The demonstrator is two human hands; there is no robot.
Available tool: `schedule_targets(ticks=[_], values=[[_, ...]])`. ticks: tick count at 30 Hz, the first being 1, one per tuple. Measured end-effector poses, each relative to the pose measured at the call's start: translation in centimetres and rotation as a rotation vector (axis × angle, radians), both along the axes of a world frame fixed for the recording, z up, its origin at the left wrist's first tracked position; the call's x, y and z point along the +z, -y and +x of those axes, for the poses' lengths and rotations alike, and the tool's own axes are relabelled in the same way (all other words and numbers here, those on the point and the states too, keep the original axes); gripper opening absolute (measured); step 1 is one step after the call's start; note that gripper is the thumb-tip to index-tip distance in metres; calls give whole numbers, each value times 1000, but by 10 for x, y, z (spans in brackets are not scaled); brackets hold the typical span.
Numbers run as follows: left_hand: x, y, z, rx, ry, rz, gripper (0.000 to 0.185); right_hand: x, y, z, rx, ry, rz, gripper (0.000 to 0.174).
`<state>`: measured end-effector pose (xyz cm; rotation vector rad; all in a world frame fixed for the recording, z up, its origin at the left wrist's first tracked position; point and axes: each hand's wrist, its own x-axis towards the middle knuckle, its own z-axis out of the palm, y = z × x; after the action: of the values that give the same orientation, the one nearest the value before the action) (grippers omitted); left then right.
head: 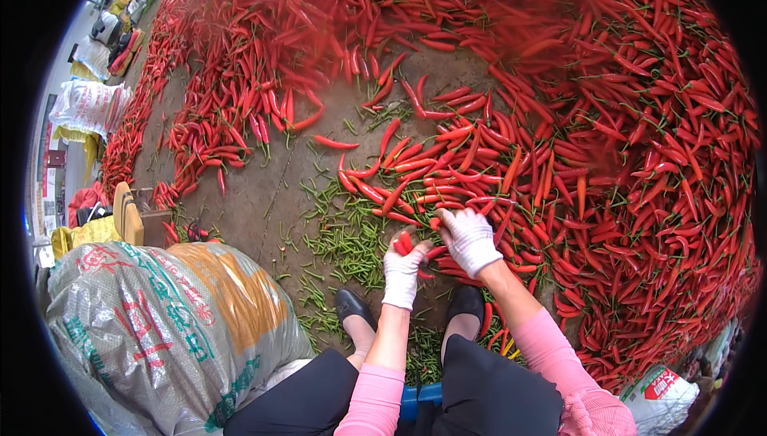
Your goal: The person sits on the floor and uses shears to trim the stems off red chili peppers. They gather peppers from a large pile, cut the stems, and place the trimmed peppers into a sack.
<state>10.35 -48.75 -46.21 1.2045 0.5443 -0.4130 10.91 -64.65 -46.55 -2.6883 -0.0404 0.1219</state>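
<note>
My left hand, in a white knit glove with bare fingertips showing, is closed around a few red chili peppers. Just to its right and slightly farther out, my right hand, gloved alike, pinches a red chili pepper at its fingertips; most of that pepper is hidden. Beyond both hands lies a loose heap of red chili peppers with green stems. Detached green stems are strewn over the floor left of my left hand, and more lie between my shoes.
A large, full woven plastic sack bearing writing stands at my left. Deep banks of peppers rise ahead and on the right. A wooden stool and white sacks are farther left. Something blue shows between my knees.
</note>
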Motion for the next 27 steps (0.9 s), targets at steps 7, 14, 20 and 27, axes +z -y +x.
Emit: schedule_targets(ticks=[7,14,20,27], values=[[25,-9,-5,-13,108,-13,24,31,-22,-43,-42,-411,777,30],[18,-26,-23,128,55,-13,17,51,-37,-51,341,-154,478,11],[-3,-72,-24,535,-246,-218,14,36,-42,2,376,75,78,21],[-4,-58,-20,328,-91,-121,21,-41,-61,59,59,-16,-263,13]])
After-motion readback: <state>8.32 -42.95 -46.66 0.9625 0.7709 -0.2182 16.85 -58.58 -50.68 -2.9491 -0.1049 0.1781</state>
